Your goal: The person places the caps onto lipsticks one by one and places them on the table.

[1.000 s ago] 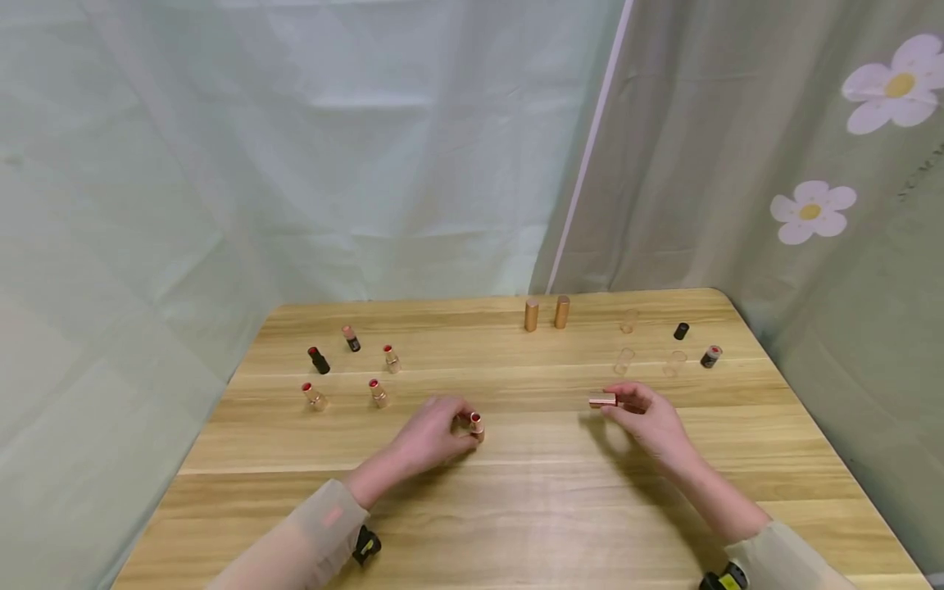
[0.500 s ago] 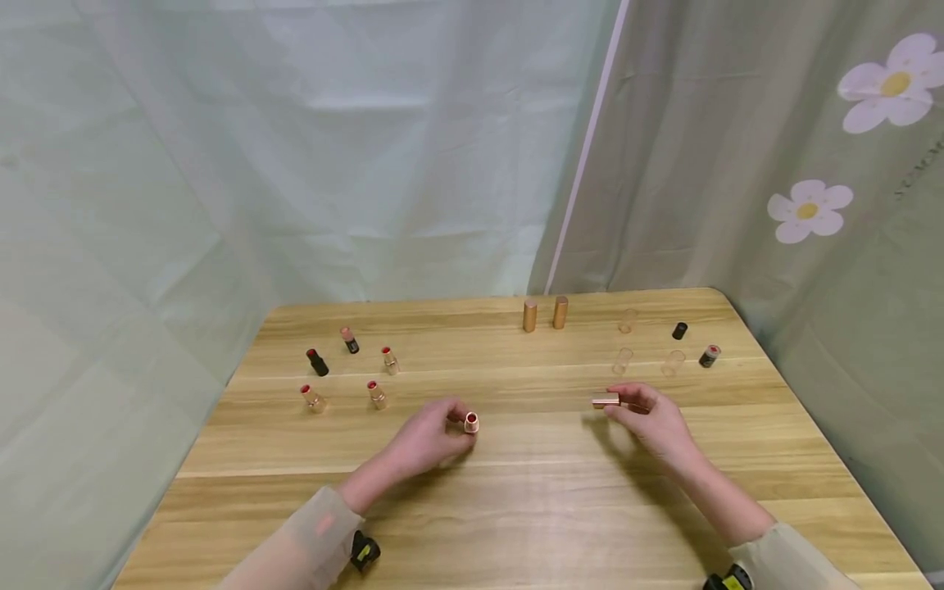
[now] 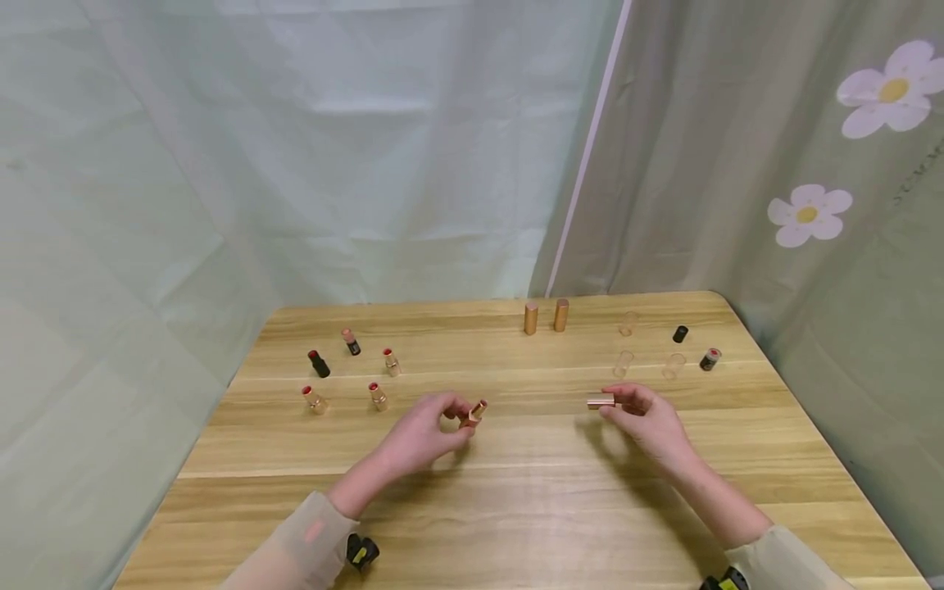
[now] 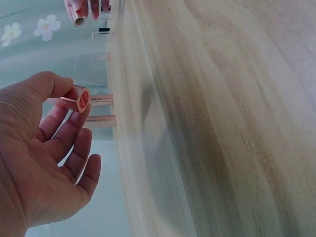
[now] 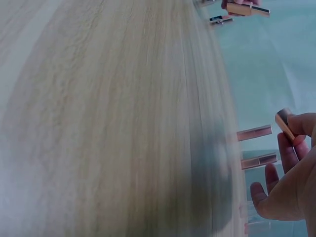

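My left hand (image 3: 428,436) pinches an uncapped gold lipstick (image 3: 478,411) between thumb and fingers, its open end tilted up and to the right. In the left wrist view, the lipstick's round base with a red label (image 4: 84,100) faces the camera. Across a gap on the right, my right hand (image 3: 651,419) pinches a shiny rose-gold lipstick cap (image 3: 601,400), lying sideways and pointing left. The right wrist view shows this cap (image 5: 285,123) between thumb and fingers, above the table. The two pieces are apart.
Several uncapped lipsticks, including a black one (image 3: 319,364) and a gold one (image 3: 378,397), stand at left on the wooden table (image 3: 546,508). Two copper caps (image 3: 531,318) stand at the back. Clear caps (image 3: 623,363), a small black cap (image 3: 680,333) and a dark-bottomed one (image 3: 710,359) stand at right.
The lipstick in my left hand has gone from upright to tipping towards the camera, then to leaning right and slightly higher. My right hand with the cap has barely moved.
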`<state>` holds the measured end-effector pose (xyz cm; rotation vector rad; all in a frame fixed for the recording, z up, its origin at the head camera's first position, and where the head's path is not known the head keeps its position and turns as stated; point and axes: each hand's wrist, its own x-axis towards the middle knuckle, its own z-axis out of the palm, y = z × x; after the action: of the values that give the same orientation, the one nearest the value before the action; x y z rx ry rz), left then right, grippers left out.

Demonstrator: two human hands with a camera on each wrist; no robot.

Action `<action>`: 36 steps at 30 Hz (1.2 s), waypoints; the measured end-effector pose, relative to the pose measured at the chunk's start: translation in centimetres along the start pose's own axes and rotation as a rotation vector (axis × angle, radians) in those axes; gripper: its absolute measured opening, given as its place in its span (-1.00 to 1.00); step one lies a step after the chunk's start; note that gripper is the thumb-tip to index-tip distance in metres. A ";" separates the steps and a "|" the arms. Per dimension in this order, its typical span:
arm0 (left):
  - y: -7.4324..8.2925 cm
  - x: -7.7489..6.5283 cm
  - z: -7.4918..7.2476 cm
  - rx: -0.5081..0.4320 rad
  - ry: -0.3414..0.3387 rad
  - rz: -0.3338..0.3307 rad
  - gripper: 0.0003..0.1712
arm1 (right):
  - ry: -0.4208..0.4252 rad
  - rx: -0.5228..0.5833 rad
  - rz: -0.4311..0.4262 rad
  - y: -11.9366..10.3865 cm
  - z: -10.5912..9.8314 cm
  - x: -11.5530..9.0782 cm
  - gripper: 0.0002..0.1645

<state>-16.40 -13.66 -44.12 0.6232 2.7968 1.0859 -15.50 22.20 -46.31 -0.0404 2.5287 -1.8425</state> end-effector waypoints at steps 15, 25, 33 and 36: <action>0.9 0.1 -0.1 0.131 0.086 0.086 -0.81 | -0.045 0.119 -0.021 -1.1 1.6 -0.1 -0.40; 2.2 1.2 0.7 0.178 0.096 0.131 -0.81 | -0.104 0.152 -0.008 -2.2 3.6 0.1 -0.42; 3.1 1.9 1.4 0.230 0.096 0.168 -0.79 | -0.115 0.169 -0.007 -3.1 5.4 0.3 -0.46; 3.4 2.0 1.5 0.233 0.090 0.172 -0.79 | -0.118 0.173 -0.009 -3.1 5.8 0.3 -0.50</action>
<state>-16.73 -9.63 -42.85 0.8723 3.0220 0.8372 -15.61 15.75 -45.13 -0.1533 2.2888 -1.9904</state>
